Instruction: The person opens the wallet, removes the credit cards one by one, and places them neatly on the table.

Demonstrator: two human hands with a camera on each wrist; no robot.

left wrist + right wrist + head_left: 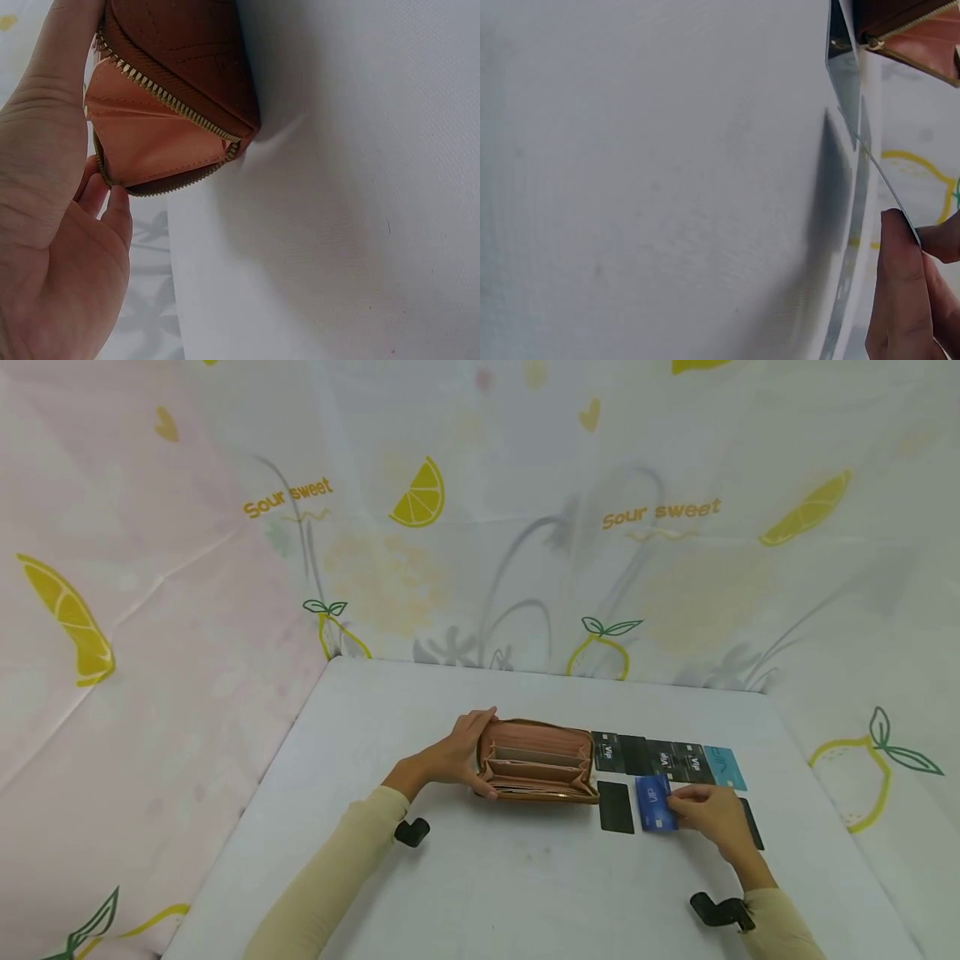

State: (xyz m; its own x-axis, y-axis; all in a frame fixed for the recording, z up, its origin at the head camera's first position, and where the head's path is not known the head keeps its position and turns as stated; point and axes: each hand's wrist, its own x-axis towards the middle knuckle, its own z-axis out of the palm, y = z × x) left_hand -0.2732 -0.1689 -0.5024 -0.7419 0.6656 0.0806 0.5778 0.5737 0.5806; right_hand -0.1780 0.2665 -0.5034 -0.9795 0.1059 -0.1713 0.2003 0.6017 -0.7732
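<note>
A brown zip wallet (536,762) lies unzipped on the table, its tan compartments facing up. My left hand (452,757) grips its left end, thumb at the near edge and fingers at the far edge. In the left wrist view, the brass zip teeth (161,90) run along the wallet's spread end. My right hand (712,816) pinches a blue VIP card (651,806) by its right edge. The right wrist view catches that card edge-on, tilted between thumb and fingers (904,285). A black card (617,807) lies left of the blue one.
Behind the blue card, a row of black cards (609,752), some marked VIP, ends in a teal card (723,767). Another dark card (752,823) is partly hidden by the right hand. The white table (525,877) meets a lemon-print cloth (480,568) at the back and sides.
</note>
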